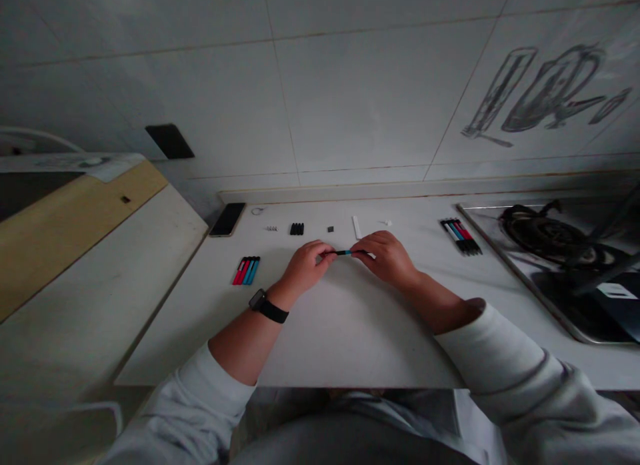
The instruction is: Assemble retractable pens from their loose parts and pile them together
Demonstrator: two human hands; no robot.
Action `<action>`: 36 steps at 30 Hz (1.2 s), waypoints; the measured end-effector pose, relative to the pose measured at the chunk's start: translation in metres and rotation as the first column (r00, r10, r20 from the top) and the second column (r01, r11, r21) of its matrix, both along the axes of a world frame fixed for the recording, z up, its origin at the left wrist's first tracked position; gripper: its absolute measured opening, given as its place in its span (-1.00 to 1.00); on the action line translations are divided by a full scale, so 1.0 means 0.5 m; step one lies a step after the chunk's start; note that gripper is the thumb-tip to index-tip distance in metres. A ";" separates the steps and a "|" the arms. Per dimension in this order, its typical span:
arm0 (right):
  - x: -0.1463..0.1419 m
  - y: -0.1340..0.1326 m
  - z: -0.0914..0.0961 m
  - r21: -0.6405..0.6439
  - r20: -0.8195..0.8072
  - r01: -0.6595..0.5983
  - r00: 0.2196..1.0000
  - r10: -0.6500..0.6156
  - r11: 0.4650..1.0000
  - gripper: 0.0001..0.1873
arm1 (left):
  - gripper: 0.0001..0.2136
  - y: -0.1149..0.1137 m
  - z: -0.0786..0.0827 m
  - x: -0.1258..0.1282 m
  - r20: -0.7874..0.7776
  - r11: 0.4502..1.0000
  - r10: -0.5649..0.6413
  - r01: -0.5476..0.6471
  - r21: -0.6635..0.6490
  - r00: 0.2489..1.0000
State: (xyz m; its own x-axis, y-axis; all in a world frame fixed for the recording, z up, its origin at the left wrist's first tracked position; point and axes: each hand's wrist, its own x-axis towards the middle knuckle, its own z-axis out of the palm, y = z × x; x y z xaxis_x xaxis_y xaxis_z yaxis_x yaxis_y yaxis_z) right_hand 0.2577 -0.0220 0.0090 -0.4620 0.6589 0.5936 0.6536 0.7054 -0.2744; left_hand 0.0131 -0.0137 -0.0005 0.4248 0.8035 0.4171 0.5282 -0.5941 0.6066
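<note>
My left hand and my right hand are closed on the two ends of a thin black pen with a blue band, held level just above the white countertop. A black watch sits on my left wrist. Left of my hands lies a small row of red and blue pen parts. A bundle of assembled pens lies to the right, near the stove.
Along the back of the counter lie a dark phone, small springs, black caps, a tiny black piece and a white strip. A gas stove fills the right side. A wooden board stands at left.
</note>
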 end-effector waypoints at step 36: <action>0.021 0.047 -0.011 -0.492 -0.840 -0.304 0.414 -0.352 0.816 -0.46 | -0.61 -0.010 -0.004 0.001 0.105 0.966 -0.198 0.212 -0.145 0.975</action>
State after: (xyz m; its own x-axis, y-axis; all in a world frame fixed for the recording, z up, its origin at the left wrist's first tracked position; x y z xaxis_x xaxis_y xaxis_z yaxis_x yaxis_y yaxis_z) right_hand 0.2680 0.0014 0.0032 0.1183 0.9726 0.2002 -0.1795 0.2193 -0.9590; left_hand 0.0135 -0.0188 -0.0024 0.5539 0.7607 0.3384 0.3444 -0.5795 0.7386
